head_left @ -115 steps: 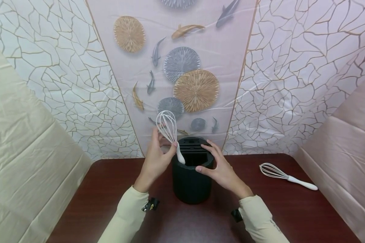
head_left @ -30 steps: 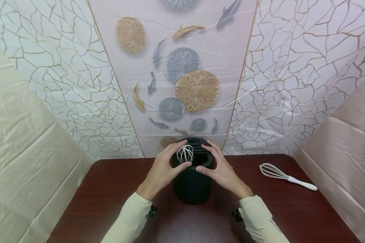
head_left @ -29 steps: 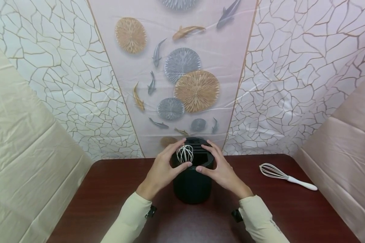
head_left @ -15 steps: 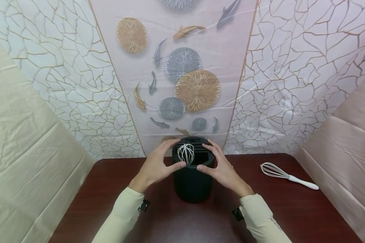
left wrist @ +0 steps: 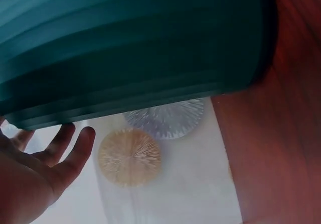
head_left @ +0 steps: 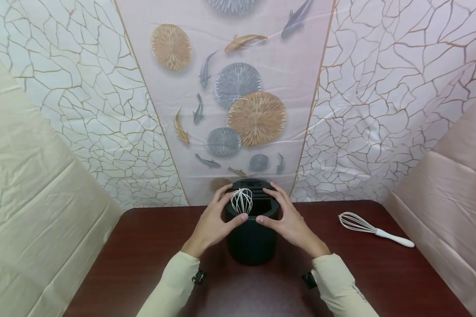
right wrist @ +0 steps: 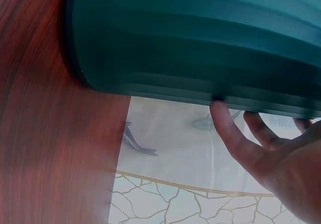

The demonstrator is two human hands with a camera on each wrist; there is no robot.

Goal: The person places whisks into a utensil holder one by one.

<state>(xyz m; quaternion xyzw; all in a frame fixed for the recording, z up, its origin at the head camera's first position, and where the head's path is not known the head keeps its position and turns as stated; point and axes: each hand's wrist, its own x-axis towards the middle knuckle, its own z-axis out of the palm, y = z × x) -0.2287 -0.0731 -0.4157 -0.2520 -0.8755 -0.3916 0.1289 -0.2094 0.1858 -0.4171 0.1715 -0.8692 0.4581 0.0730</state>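
A dark green utensil holder (head_left: 251, 242) stands upright on the table, with slots at the back of its top and a wider opening in front. In the left part of that opening stands a whisk (head_left: 242, 201), its white wire head showing above and its handle hidden inside. My left hand (head_left: 212, 223) holds the holder's left side, thumb at the front rim and fingers (left wrist: 80, 151) round towards the back. From the other side my right hand (head_left: 291, 222) grips it, thumb at the front rim, fingers (right wrist: 230, 131) against the ribbed wall.
A second whisk (head_left: 388, 236) with a white handle lies on the dark red-brown table (head_left: 143, 251) at the right. Behind the table hangs a patterned cloth (head_left: 262, 57). Pale fabric sides (head_left: 35, 198) slope down at the left and right.
My left hand has lowered the whisk handle-first into the holder and let go of it. It drew off left, then came back to the holder's side. My right hand has stayed.
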